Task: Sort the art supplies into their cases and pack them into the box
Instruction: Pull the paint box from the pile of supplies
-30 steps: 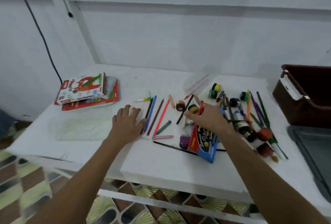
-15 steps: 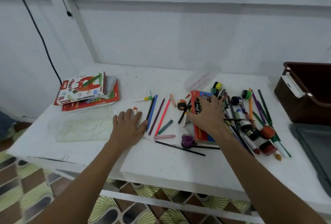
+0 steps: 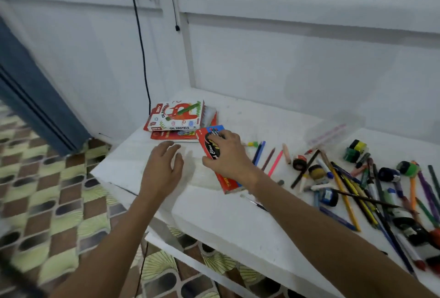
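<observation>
1. My right hand (image 3: 226, 152) presses down on the red case (image 3: 214, 155), fingers curled over its edges, gripping it flat on the white surface (image 3: 214, 214).
2. My left hand (image 3: 162, 169) hovers open beside it, holding nothing; it should steady the case.
3. Loose pencils (image 3: 345, 193) crowd the right.
4. The pastels box (image 3: 176, 116) lies beyond.

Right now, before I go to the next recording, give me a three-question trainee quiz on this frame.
1. True or false: the right hand rests on the red pencil box.
2. What does the left hand hold? A) a pencil B) nothing C) the pastel box
3. Fill in: the loose pencils lie to the ___ of the red pencil box.

Key: 1 true; 2 B; 3 right.
</observation>
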Demonstrator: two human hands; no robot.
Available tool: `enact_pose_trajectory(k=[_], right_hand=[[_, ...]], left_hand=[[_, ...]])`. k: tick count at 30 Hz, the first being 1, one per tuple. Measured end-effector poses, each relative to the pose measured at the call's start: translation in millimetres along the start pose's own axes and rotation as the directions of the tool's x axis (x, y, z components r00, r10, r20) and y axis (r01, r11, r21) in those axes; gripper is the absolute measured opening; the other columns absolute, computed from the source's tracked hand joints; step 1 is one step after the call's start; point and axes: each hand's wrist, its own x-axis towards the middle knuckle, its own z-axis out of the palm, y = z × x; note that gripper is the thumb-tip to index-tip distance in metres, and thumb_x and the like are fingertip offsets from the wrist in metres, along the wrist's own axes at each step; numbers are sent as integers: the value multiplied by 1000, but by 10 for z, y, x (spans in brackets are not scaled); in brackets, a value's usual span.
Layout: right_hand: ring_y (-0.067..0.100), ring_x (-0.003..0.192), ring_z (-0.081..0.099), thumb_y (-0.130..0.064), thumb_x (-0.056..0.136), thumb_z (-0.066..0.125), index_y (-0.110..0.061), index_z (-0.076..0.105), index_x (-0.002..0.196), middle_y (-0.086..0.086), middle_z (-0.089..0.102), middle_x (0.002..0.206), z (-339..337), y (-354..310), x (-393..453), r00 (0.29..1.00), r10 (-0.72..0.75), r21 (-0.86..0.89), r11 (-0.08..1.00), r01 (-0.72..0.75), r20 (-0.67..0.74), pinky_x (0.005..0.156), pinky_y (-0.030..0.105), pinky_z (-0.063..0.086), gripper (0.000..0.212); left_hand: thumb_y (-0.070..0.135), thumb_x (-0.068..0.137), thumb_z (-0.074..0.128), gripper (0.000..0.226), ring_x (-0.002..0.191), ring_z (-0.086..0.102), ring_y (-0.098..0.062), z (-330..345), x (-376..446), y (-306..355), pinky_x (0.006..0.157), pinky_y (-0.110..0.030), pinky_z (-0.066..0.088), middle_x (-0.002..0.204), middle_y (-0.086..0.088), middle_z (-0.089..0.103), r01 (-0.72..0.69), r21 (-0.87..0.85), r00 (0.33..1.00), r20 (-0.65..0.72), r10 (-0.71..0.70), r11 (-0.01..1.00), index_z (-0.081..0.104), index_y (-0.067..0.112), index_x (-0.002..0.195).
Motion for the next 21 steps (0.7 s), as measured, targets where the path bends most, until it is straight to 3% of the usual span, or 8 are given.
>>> enact_pose_trajectory(k=[2, 5, 7, 9, 12, 16, 19, 21], right_hand=[[23, 131, 26, -42, 79, 64, -22, 41, 139, 5, 34, 140, 141, -169, 142, 995, -81, -1, 997, 81, 66, 108, 42, 32, 68], [23, 132, 26, -40, 79, 67, -21, 41, 140, 6, 35, 140, 322, -330, 297, 967, -185, -30, 981, 193, 176, 110, 41, 29, 69], [23, 133, 23, -40, 78, 68, -22, 42, 140, 6, 32, 142, 432, -367, 359, 948, -229, -44, 969, 244, 219, 113, 41, 25, 69], [22, 138, 16, -43, 78, 68, -25, 41, 141, 3, 23, 149, 509, -367, 408, 942, -231, -30, 969, 246, 244, 114, 40, 21, 71], [21, 140, 12, -46, 78, 68, -26, 39, 141, 1, 19, 151, 537, -348, 493, 943, -248, -11, 967, 256, 221, 114, 42, 22, 73], [21, 140, 13, -47, 79, 67, -26, 37, 142, 3, 22, 150, 478, -293, 632, 933, -256, -83, 955, 284, 254, 115, 45, 22, 73], [23, 141, 12, -52, 78, 65, -27, 38, 142, 3, 23, 150, 474, -198, 719, 911, -256, -141, 939, 314, 323, 114, 51, 23, 73], [24, 141, 12, -57, 78, 63, -28, 38, 142, 2, 23, 151, 501, -149, 745, 893, -267, -167, 924, 344, 362, 114, 52, 23, 75]], left_hand=[[22, 91, 44, 40, 125, 45, -36, -113, 30, -242, 105, -46, 36, 133, -18, 52, 120, 43, 992, -48, -118, 992, 61, 5, 123], [32, 85, 31, 57, 124, 40, -47, -234, 88, -653, 103, -54, 33, 138, -26, 46, 230, 254, 959, 108, -263, 940, 56, 10, 131], [43, 81, 17, 71, 119, 44, -46, -277, 114, -834, 100, -51, 36, 135, -25, 48, 215, 271, 941, 198, -273, 938, 56, 13, 132], [45, 79, 13, 75, 116, 48, -42, -285, 143, -878, 100, -45, 38, 132, -23, 52, 166, 237, 947, 233, -221, 957, 56, 12, 132], [29, 90, 30, 52, 118, 49, -29, -325, 174, -671, 98, -32, 36, 131, -14, 55, 156, 64, 944, 283, -168, 986, 52, 11, 134], [9, 96, 41, 40, 123, 49, -23, -301, 181, -450, 93, -22, 31, 136, -7, 54, 199, -153, 965, 205, -166, 968, 50, 11, 135], [14, 96, 47, 37, 123, 48, -20, -296, 161, -471, 94, -21, 32, 136, -4, 54, 251, -181, 966, 102, -236, 951, 52, 10, 132], [18, 94, 52, 34, 120, 50, -20, -279, 156, -523, 92, -21, 33, 131, -5, 57, 219, -131, 974, 93, -208, 967, 56, 9, 127]])
